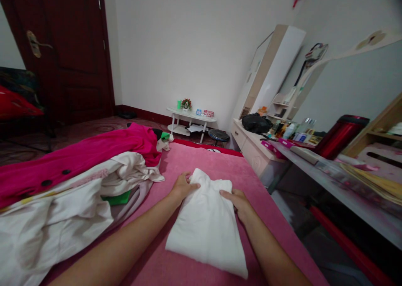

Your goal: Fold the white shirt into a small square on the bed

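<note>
A folded white garment [205, 223] lies on the pink bed cover [226, 164] in front of me. My left hand [182, 186] rests on its upper left edge, fingers curled over the cloth. My right hand [238, 201] presses on its right side, fingers bent onto the fabric. Both forearms reach in from the bottom of the view.
A heap of clothes lies to the left: a magenta coat [81, 156], white and cream garments [63, 210], a green piece [117, 199]. A white desk [317, 168] with bottles and a red canister [341, 136] stands right. A small white table [191, 120] and dark red door [69, 51] are beyond.
</note>
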{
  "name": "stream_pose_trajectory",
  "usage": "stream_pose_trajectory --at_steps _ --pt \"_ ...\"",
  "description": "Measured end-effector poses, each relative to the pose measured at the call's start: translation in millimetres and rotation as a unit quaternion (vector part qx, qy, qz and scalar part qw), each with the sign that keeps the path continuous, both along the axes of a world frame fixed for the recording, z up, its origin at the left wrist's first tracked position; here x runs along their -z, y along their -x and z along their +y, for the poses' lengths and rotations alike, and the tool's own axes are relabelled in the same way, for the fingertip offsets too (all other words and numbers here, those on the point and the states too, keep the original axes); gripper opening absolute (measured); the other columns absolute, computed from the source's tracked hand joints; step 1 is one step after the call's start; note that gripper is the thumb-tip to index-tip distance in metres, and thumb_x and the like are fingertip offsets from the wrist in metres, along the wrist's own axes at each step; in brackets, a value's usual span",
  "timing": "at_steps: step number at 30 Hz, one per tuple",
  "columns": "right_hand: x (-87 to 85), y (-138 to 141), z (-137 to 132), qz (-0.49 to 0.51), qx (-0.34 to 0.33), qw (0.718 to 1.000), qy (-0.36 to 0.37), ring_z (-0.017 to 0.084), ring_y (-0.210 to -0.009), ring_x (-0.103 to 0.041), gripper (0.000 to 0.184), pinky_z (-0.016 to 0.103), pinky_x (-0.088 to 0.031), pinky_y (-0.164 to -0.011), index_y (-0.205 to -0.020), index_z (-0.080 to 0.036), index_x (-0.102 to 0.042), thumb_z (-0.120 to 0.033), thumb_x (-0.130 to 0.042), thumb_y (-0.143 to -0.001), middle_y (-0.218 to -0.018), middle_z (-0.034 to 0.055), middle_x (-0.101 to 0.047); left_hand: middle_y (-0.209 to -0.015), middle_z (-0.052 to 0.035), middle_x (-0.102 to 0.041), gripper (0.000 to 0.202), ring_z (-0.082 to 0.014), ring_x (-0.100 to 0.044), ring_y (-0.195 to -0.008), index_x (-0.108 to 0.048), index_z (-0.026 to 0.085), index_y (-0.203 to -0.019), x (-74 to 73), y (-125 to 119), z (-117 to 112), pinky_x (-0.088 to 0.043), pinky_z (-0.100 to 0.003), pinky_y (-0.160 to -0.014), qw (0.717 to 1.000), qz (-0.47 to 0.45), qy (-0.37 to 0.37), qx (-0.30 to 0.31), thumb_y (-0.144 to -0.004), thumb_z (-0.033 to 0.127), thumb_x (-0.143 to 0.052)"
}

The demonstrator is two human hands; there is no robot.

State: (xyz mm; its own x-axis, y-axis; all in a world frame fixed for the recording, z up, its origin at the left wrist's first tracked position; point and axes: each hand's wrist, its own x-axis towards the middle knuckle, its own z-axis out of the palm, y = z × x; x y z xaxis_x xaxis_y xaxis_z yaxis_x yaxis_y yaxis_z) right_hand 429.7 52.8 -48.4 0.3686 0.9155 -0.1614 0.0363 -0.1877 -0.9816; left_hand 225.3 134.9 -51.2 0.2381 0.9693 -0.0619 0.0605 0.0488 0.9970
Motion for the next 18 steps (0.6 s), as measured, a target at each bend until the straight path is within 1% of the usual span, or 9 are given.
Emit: stream_pose_trajectory --at_steps 2,4,7,9,10,12,15,17,18 --pt "-29.7 6 4 0.044 0.034 0.996 -0.070 0.024 -0.068 -0.067 0.039 0.034 -0.054 -0.064 -0.085 -0.012 -0.067 -0.035 -0.078 -0.055 -0.081 0.0101 -0.073 -0.092 -0.0100 -0.071 0.076 -0.0221 -0.068 -0.076 -0.051 0.012 -0.123 -34.3 -1 5 -0.054 -0.032 -0.068 0.996 -0.086 -0.011 0.037 -0.056 0.026 -0.084" --pt "-69.0 10 7 0.074 0.099 0.969 -0.213 0.019 -0.071 -0.066 0.043 0.031 -0.053 -0.067 -0.094 -0.016 -0.066 -0.032 -0.079 -0.056 -0.086 0.0049 -0.073 -0.090 -0.0075 -0.071 0.081 -0.0210 -0.067 -0.076 -0.050 0.014 -0.124 -78.1 -1 10 -0.054 -0.031 -0.068 0.979 -0.163 -0.102 0.070 -0.053 0.027 -0.086" --pt "-122.8 10 8 -0.024 0.169 0.902 -0.397 0.014 -0.074 -0.063 0.045 0.025 -0.051 -0.066 -0.099 -0.019 -0.065 -0.028 -0.080 -0.057 -0.091 0.0006 -0.070 -0.086 -0.0023 -0.068 0.088 -0.0162 -0.065 -0.077 -0.041 0.015 -0.132 -137.7 1 19 -0.051 -0.027 -0.073 0.936 -0.198 -0.283 0.073 -0.056 0.022 -0.083" --pt "-135.9 6 6 -0.116 0.191 0.878 -0.423 0.013 -0.071 -0.060 0.042 0.022 -0.048 -0.061 -0.098 -0.018 -0.065 -0.026 -0.077 -0.059 -0.088 -0.0004 -0.068 -0.089 -0.0024 -0.067 0.084 -0.0148 -0.064 -0.079 -0.040 0.017 -0.135 -153.7 4 22 -0.050 -0.026 -0.077 0.906 -0.164 -0.386 0.061 -0.060 0.018 -0.079" --pt "-132.5 4 4 -0.156 0.195 0.874 -0.416 0.013 -0.070 -0.059 0.039 0.022 -0.046 -0.060 -0.097 -0.018 -0.065 -0.025 -0.074 -0.060 -0.086 -0.0004 -0.068 -0.093 -0.0035 -0.067 0.076 -0.0152 -0.063 -0.082 -0.044 0.017 -0.133 -151.0 6 23 -0.049 -0.027 -0.078 0.895 -0.134 -0.423 0.052 -0.063 0.017 -0.076" --pt "-106.4 -1 -2 -0.215 0.189 0.878 -0.384 0.015 -0.074 -0.059 0.034 0.024 -0.047 -0.064 -0.094 -0.017 -0.066 -0.021 -0.068 -0.061 -0.086 0.0009 -0.067 -0.099 -0.0055 -0.068 0.053 -0.0172 -0.062 -0.088 -0.059 0.018 -0.119 -124.4 11 21 -0.048 -0.028 -0.082 0.886 -0.058 -0.457 0.044 -0.068 0.014 -0.070" --pt "-38.2 -9 -15 -0.264 0.117 0.912 -0.292 0.019 -0.081 -0.062 0.029 0.030 -0.049 -0.074 -0.088 -0.017 -0.067 -0.020 -0.058 -0.060 -0.086 0.0038 -0.069 -0.094 -0.0059 -0.069 0.022 -0.0191 -0.062 -0.089 -0.072 0.017 -0.089 -51.2 22 13 -0.048 -0.029 -0.083 0.895 0.083 -0.426 0.102 -0.071 0.010 -0.062" --pt "5.1 -14 -24 -0.277 0.021 0.936 -0.215 0.022 -0.082 -0.064 0.026 0.033 -0.050 -0.076 -0.082 -0.018 -0.068 -0.021 -0.054 -0.060 -0.084 0.0049 -0.071 -0.087 -0.0048 -0.070 0.022 -0.0190 -0.062 -0.088 -0.075 0.020 -0.081 -5.5 30 5 -0.047 -0.028 -0.082 0.885 0.186 -0.392 0.170 -0.070 0.008 -0.059" --pt "21.3 -17 -29 -0.273 -0.010 0.943 -0.190 0.022 -0.084 -0.064 0.024 0.034 -0.050 -0.080 -0.079 -0.018 -0.069 -0.021 -0.052 -0.062 -0.085 0.0055 -0.072 -0.088 -0.0046 -0.070 0.027 -0.0185 -0.062 -0.088 -0.076 0.022 -0.082 10.0 34 3 -0.047 -0.027 -0.081 0.880 0.224 -0.379 0.179 -0.070 0.006 -0.057"
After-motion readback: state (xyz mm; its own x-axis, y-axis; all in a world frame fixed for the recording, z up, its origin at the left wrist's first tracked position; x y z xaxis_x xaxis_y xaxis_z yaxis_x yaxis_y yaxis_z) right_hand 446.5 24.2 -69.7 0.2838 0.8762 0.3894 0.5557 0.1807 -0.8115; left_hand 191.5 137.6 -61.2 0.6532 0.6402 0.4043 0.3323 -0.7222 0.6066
